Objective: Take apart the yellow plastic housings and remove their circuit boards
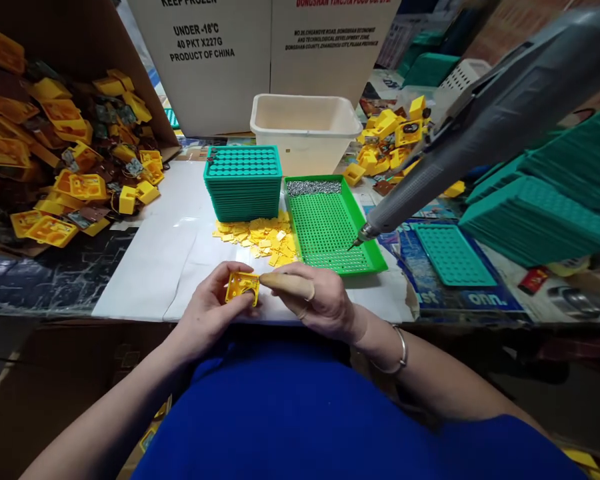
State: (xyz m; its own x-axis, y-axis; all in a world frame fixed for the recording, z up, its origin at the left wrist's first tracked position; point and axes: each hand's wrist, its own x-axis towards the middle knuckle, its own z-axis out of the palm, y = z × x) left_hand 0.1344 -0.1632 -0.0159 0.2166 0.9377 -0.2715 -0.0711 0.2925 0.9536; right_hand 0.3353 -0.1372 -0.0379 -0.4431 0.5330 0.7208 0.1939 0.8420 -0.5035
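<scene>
My left hand [211,308] grips a small open yellow plastic case [236,284], its hollow side facing up, with the thumb lying over its lower right corner. My right hand [325,300] wears pale finger covers [295,285] on its finger and thumb. Those fingertips come together at the case's right edge; whatever is between them is hidden. Just beyond the hands lies a pile of flat yellow plastic pieces [265,239]. A green perforated tray [325,223] holds small silver screws [314,187] at its far end. Over the tray hangs a grey electric screwdriver [410,177], bit pointing down.
A stack of teal trays [243,187] stands before a white plastic tub [305,130]. At left, a cardboard box [125,47] holds many yellow cases with wiring. More yellow cases [387,143] are heaped behind the screwdriver. Teal trays [545,213] lean at right, near a single flat one [455,253].
</scene>
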